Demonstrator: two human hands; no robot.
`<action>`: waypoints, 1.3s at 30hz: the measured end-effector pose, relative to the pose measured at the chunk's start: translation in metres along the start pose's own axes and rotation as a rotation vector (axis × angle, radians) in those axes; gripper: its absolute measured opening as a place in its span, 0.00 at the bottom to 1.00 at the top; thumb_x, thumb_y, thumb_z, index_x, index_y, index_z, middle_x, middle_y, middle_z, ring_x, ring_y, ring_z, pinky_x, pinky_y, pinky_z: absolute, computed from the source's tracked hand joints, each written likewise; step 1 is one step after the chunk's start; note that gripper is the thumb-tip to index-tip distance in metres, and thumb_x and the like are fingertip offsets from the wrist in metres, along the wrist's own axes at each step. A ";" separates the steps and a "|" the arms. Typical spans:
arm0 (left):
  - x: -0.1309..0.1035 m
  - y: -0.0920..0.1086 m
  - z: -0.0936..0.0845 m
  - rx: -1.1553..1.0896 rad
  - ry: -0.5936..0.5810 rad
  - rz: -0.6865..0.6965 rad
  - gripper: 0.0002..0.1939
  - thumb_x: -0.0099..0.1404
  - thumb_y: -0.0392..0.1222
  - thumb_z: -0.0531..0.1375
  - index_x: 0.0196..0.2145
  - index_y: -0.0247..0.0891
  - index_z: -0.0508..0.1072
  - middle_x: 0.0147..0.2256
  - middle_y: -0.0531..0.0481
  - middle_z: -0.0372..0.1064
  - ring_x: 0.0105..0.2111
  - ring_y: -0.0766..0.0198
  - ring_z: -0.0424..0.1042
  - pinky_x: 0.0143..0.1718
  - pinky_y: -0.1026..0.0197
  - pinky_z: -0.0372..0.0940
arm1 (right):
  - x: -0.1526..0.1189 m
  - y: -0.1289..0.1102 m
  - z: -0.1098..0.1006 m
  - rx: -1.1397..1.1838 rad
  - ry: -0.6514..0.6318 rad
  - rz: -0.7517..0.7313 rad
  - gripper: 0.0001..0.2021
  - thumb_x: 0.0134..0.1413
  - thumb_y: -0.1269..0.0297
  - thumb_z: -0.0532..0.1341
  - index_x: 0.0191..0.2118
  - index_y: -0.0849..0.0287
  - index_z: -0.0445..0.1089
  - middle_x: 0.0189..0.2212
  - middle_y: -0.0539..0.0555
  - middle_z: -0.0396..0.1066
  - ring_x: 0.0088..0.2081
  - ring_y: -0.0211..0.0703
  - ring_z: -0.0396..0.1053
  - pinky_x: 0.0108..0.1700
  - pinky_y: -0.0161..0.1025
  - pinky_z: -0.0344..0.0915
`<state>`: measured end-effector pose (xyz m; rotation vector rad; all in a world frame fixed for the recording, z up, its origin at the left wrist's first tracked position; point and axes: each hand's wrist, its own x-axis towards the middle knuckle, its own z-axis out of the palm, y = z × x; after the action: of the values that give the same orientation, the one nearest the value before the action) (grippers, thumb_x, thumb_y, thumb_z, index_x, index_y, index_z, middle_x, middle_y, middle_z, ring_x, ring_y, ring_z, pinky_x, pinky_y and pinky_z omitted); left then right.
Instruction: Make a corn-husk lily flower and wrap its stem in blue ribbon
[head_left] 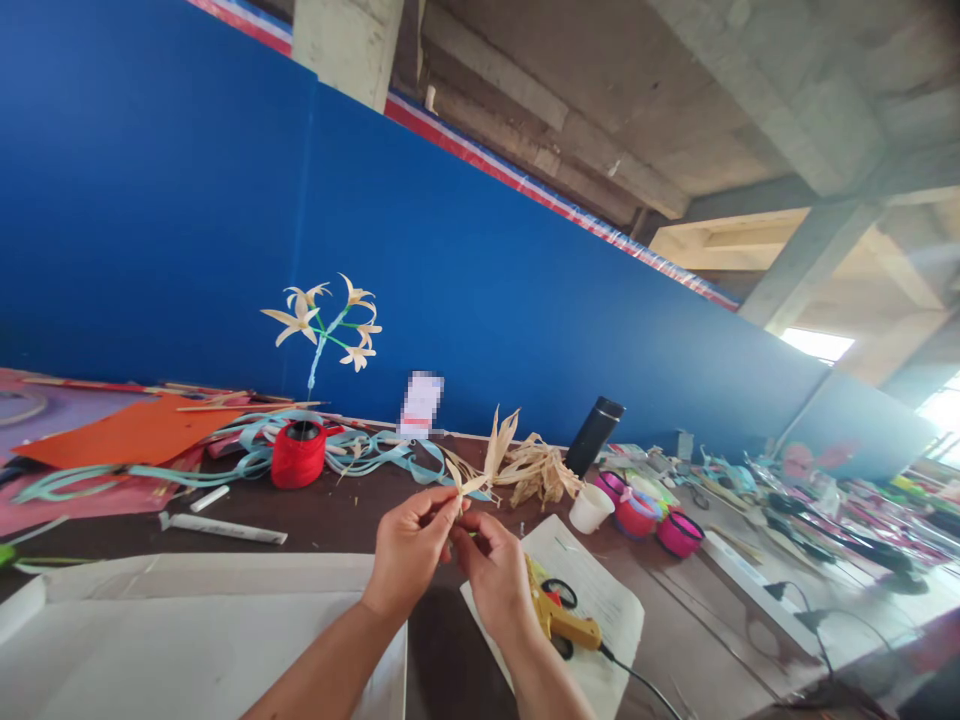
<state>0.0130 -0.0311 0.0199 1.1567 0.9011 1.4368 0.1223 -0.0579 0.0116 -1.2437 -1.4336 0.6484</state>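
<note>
My left hand [414, 545] pinches the base of a small pale flower [463, 486] whose pointed petals look like dried corn husk. Close against it, my right hand [491, 565] has its fingertips pressed together just below the flower; whatever lies between them is hidden. Beyond my hands is a heap of dried husks [536, 470]. Beneath my right forearm, a yellow glue gun [574, 628] and black-handled scissors [559, 592] rest on a printed sheet [611, 600]. A finished spray of similar flowers [322, 330] stands upright in a red spool-like holder [298, 458] at the back left.
A white shallow box [195, 640] takes up the front left. A white cup [590, 508], pink ribbon rolls [680, 533] and a black cylinder [595, 436] stand right of the husks. A power strip [761, 590] lies farther right. Orange sheets [127, 430] and a blue wall [480, 270] are behind.
</note>
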 end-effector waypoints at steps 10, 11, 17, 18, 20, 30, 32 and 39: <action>-0.001 0.003 0.001 0.006 0.009 0.008 0.16 0.53 0.48 0.62 0.36 0.34 0.76 0.30 0.47 0.77 0.13 0.74 0.61 0.14 0.69 0.58 | 0.001 -0.004 0.002 0.005 -0.023 -0.011 0.08 0.54 0.62 0.58 0.32 0.59 0.73 0.22 0.48 0.69 0.25 0.37 0.64 0.28 0.33 0.61; -0.002 0.003 0.001 0.003 0.009 0.006 0.16 0.53 0.48 0.62 0.36 0.34 0.76 0.30 0.46 0.77 0.13 0.74 0.61 0.14 0.69 0.58 | 0.001 -0.003 0.002 -0.002 -0.023 -0.009 0.08 0.54 0.62 0.58 0.31 0.59 0.73 0.22 0.49 0.70 0.25 0.38 0.64 0.28 0.33 0.61; -0.002 0.002 0.000 0.040 0.036 0.010 0.16 0.53 0.49 0.62 0.36 0.35 0.77 0.28 0.49 0.76 0.13 0.73 0.61 0.13 0.69 0.58 | 0.001 -0.003 -0.001 -0.037 -0.006 -0.025 0.08 0.53 0.64 0.59 0.36 0.59 0.73 0.30 0.52 0.73 0.28 0.39 0.67 0.32 0.35 0.64; -0.002 0.001 -0.001 0.051 0.039 0.013 0.16 0.54 0.49 0.62 0.36 0.35 0.77 0.26 0.50 0.75 0.13 0.73 0.61 0.13 0.69 0.58 | 0.001 -0.005 -0.002 -0.023 0.001 -0.022 0.08 0.52 0.63 0.59 0.38 0.59 0.72 0.32 0.52 0.73 0.28 0.39 0.67 0.31 0.34 0.64; -0.001 0.001 -0.001 0.064 0.042 0.020 0.16 0.54 0.49 0.62 0.36 0.35 0.77 0.23 0.52 0.73 0.13 0.72 0.61 0.14 0.69 0.58 | 0.001 -0.008 -0.004 0.021 0.027 -0.022 0.11 0.52 0.62 0.60 0.42 0.58 0.69 0.36 0.54 0.72 0.28 0.38 0.67 0.31 0.34 0.65; -0.001 -0.007 -0.002 0.121 0.004 0.100 0.15 0.56 0.49 0.60 0.37 0.37 0.78 0.24 0.52 0.74 0.16 0.70 0.64 0.16 0.69 0.60 | 0.012 -0.015 -0.006 0.177 0.050 0.055 0.13 0.53 0.56 0.61 0.40 0.58 0.69 0.30 0.50 0.70 0.26 0.34 0.62 0.27 0.30 0.59; 0.000 -0.009 -0.003 0.152 0.011 0.140 0.14 0.56 0.48 0.60 0.36 0.38 0.78 0.27 0.50 0.76 0.19 0.68 0.68 0.19 0.68 0.62 | 0.013 -0.014 -0.005 0.177 0.069 0.061 0.13 0.52 0.56 0.61 0.39 0.58 0.70 0.29 0.49 0.70 0.26 0.34 0.62 0.28 0.30 0.60; -0.001 -0.009 -0.001 0.201 -0.020 0.185 0.13 0.59 0.47 0.58 0.36 0.39 0.78 0.27 0.50 0.77 0.19 0.68 0.69 0.19 0.68 0.63 | 0.014 -0.012 -0.006 0.150 0.111 0.064 0.12 0.52 0.55 0.61 0.38 0.58 0.72 0.27 0.49 0.70 0.26 0.35 0.63 0.25 0.29 0.59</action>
<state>0.0140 -0.0299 0.0106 1.4332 0.9614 1.5051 0.1260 -0.0497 0.0287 -1.1924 -1.2358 0.7063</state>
